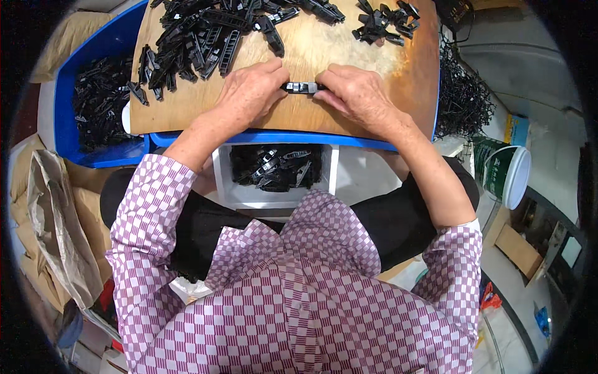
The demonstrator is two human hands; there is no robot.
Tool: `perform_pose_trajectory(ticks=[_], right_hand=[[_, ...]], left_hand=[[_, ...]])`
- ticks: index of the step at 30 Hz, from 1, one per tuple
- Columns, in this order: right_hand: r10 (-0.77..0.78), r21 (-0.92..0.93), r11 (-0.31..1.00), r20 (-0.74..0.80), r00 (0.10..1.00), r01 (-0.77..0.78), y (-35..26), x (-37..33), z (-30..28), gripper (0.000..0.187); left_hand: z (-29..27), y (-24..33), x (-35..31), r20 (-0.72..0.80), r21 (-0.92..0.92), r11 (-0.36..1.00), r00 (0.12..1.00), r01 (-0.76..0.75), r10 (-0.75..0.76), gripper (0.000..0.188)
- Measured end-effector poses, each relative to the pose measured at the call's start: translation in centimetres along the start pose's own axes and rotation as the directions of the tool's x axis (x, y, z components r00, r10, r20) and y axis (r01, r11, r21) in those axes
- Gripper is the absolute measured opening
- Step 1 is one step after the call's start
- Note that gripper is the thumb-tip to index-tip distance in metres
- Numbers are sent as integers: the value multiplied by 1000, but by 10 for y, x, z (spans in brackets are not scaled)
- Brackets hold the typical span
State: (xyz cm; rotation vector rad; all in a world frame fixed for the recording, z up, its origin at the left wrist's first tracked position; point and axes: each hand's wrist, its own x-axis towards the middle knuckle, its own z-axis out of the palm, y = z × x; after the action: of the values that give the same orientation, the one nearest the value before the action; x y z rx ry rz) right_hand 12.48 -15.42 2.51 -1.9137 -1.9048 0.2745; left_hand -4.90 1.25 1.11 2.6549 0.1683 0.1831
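Between my two hands, just above the wooden board [205, 118], is a small narrow black plastic part with a grey section [303, 88]. My left hand [254, 90] pinches its left end. At the other end, the fingers of my right hand [352, 90] are closed on it. A large heap of similar long black plastic parts [199, 43] lies on the board beyond my left hand. Farther right, past my right hand, is a smaller cluster of black pieces [383, 23]. My fingertips hide both ends of the held part.
A blue bin [65, 118] with many black parts stands at the left. Below the board's near edge, a white box [274, 202] holds more of them. Thin black pieces [464, 93] pile up at the right, near a green bucket [498, 171]. A paper sack [59, 230] stands lower left.
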Motion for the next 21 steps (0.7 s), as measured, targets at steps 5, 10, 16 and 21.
perform_pose_trajectory(ticks=[5, 10, 16, 21], right_hand=[[54, 18, 998, 106, 993, -56, 0, 1, 0, 18], [112, 23, 993, 158, 981, -117, -7, 0, 1, 18], [86, 73, 993, 88, 992, -92, -12, 11, 25, 20], [81, 22, 996, 47, 996, -82, 17, 21, -4, 18]], left_hand=[[-3, -3, 1, 13, -17, 1000, 1000, 9, -8, 17], [1, 3, 3, 26, -54, 999, 1000, 7, -6, 16], [0, 0, 3, 22, -49, 999, 1000, -19, 20, 18], [-16, -2, 16, 51, -86, 986, 989, 145, -141, 28]])
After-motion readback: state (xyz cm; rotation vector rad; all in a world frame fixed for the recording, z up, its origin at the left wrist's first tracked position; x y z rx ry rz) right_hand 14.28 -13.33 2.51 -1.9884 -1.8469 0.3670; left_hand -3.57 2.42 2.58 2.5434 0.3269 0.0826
